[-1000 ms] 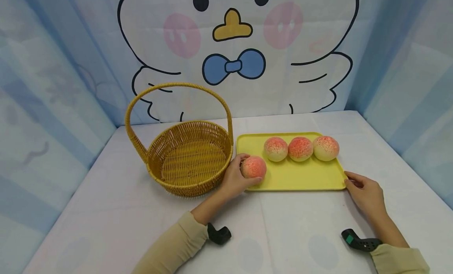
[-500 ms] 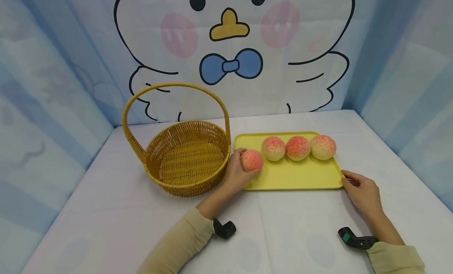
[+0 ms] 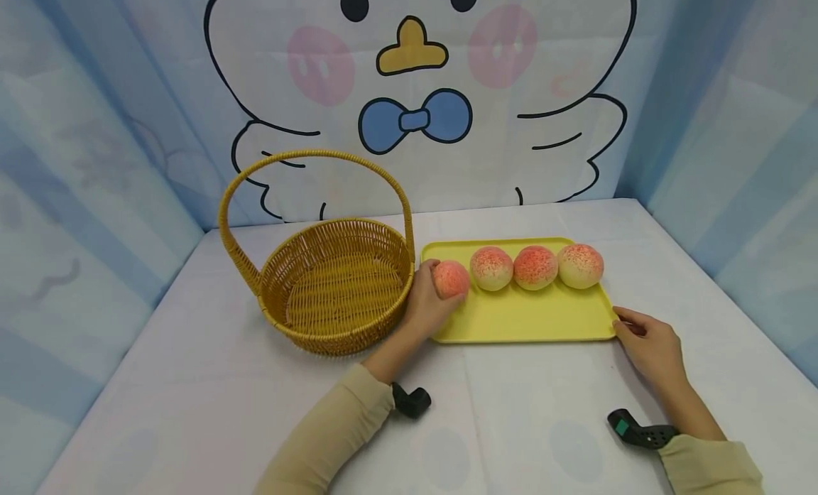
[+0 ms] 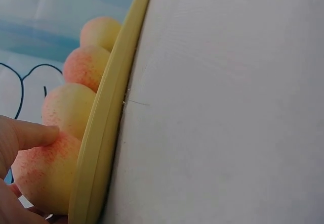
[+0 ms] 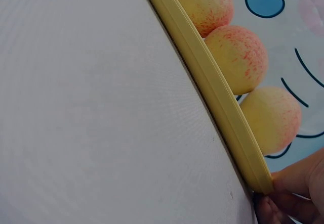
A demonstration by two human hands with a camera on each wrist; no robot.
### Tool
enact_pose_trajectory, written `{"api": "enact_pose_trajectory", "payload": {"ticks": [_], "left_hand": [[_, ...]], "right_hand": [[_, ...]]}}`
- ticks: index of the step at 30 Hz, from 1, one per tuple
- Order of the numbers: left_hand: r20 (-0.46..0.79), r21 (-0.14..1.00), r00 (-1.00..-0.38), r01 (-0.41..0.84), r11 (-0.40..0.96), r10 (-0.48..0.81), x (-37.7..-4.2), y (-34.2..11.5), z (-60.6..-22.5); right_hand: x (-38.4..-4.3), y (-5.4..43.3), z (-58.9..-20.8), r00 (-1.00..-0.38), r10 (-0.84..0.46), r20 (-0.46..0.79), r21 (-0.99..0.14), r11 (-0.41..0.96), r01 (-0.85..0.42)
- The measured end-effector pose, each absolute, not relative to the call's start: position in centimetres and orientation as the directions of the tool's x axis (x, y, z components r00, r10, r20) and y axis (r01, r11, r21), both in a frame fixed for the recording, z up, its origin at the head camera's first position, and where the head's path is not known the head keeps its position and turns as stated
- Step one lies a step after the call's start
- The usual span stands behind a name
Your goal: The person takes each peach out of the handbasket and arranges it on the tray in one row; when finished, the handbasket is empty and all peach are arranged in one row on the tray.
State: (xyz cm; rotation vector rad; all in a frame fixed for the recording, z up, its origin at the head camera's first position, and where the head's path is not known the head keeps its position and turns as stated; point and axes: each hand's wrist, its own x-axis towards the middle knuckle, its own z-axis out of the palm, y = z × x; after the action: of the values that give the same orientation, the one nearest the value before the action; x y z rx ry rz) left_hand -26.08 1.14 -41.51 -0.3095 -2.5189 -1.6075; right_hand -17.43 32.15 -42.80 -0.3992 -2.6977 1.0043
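Note:
My left hand (image 3: 429, 301) grips a pink peach (image 3: 451, 279) at the left end of the yellow tray (image 3: 530, 323). In the left wrist view, the thumb lies across this peach (image 4: 48, 176) and fingertips show beneath it. At the tray's front right corner, my right hand (image 3: 653, 346) pinches the rim, thumb above and fingers below, as the right wrist view shows. Three more peaches sit in a row along the back of the tray: a left one (image 3: 491, 268), a middle one (image 3: 535, 268) and a right one (image 3: 580, 266).
A woven basket (image 3: 345, 335) with a tall arched handle (image 3: 317, 153) stands just left of the tray, its inside bare. A white cloth (image 3: 486, 417) covers the table. Printed curtains (image 3: 422, 175) close off the back and both sides.
My left hand has moved toward the back of the tray with the peach, bringing it nearly level with the row. My right hand stays at the tray's corner. The head view has shifted slightly.

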Motion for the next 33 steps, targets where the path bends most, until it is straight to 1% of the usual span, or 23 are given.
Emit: {"api": "enact_pose_trajectory", "payload": {"ticks": [6,18,22,24,26,30,33], "left_hand": [[0.22,0.878,-0.973,0.229,0.421,0.072,-26.7,1.6,-41.4],[0.208,0.819,-0.977,0.197,0.539,0.042,-28.2,2.1,-40.9],[0.215,0.776,-0.975,0.209,0.595,0.062,-28.2,1.8,-40.9],[0.232,0.739,-0.967,0.245,0.628,0.103,-27.5,1.3,-40.6],[0.251,0.68,-0.952,0.304,0.667,0.177,-26.2,0.5,-40.1],[0.26,0.566,-0.901,0.433,0.701,0.346,-21.8,-2.0,-38.4],[0.276,0.529,-0.872,0.489,0.693,0.405,-18.6,-4.4,-37.1]], "right_hand": [[-17.5,32.1,-42.9,-0.934,0.342,0.104,-0.667,0.72,0.19],[-17.8,31.8,-42.9,-0.932,0.352,0.09,-0.675,0.709,0.202],[-18.3,31.7,-43.0,-0.937,0.338,0.085,-0.678,0.709,0.194],[-18.4,31.6,-43.0,-0.94,0.328,0.091,-0.681,0.71,0.182],[-18.5,31.6,-43.0,-0.944,0.316,0.098,-0.68,0.713,0.168],[-18.4,31.8,-43.0,-0.946,0.31,0.095,-0.685,0.709,0.164],[-18.2,32.3,-43.1,-0.948,0.306,0.09,-0.683,0.711,0.165]]}}
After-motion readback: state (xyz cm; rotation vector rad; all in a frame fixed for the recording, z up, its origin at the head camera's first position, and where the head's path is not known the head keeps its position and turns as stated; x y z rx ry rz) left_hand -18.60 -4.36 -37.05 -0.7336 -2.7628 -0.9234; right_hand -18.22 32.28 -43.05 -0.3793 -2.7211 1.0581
